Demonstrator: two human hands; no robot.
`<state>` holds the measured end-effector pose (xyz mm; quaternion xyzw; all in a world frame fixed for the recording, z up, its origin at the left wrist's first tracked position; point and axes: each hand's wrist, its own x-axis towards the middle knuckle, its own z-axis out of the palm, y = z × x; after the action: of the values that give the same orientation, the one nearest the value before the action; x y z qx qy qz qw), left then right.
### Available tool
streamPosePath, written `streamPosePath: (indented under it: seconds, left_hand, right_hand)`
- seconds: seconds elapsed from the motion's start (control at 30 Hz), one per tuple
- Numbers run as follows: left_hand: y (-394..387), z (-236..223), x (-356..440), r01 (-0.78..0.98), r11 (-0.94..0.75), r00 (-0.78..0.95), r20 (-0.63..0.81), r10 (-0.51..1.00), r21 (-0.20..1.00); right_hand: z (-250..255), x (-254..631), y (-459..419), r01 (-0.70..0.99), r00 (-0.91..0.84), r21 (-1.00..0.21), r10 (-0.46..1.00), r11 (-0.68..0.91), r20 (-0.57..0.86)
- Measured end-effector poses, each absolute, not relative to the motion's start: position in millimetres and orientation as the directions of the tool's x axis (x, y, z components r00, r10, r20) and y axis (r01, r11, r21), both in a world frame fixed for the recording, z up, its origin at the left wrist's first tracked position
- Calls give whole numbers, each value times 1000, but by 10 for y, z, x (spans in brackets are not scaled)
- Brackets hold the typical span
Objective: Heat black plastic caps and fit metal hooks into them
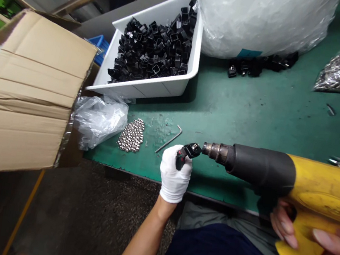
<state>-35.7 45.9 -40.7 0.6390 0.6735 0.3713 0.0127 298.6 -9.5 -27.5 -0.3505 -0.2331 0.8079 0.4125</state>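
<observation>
A hand could pass over the green tabletop (238, 107) between the bulky plastic bag (259, 22) and the yellow heat gun (261, 167), whose barrel bars the near right. Leftward, the white bin's walls (159, 89), cardboard box (29, 104) and crumpled clear bag (100, 118) block passage; the hex key (170, 139) lies low.

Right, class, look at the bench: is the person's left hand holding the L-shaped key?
No, the left hand grips a black part, while the L-shaped key lies on the green tabletop.
</observation>
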Motion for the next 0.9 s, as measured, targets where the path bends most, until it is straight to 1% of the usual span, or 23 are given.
streamPosePath:
  seconds: [0.13, 0.3, 0.43, 0.63, 0.9]
  left_hand:
    - [459, -419, -362, 852, -107, -175, 470, 865, 513]
    - [451, -418, -363, 842, -128, -163, 472, 866, 525]
    - [445, -417, -364, 831, -146, -156, 476, 866, 537]
    - [435, -411, -368, 827, -141, -156, 463, 873, 545]
    - [426, -388, -365, 802, -172, -136, 454, 881, 573]
  right_hand:
    - [-261, 2986, -105, -514, -391, -667, 839, -539, -378]
    - [-294, 3027, -76, -469, -475, -693, 818, -547, -325]
    - [-336, 3053, -65, -451, -504, -707, 809, -545, -302]
    - [-344, 3062, -76, -460, -493, -698, 811, -549, -314]
    - [-365, 3072, -24, -488, -497, -707, 829, -512, -258]
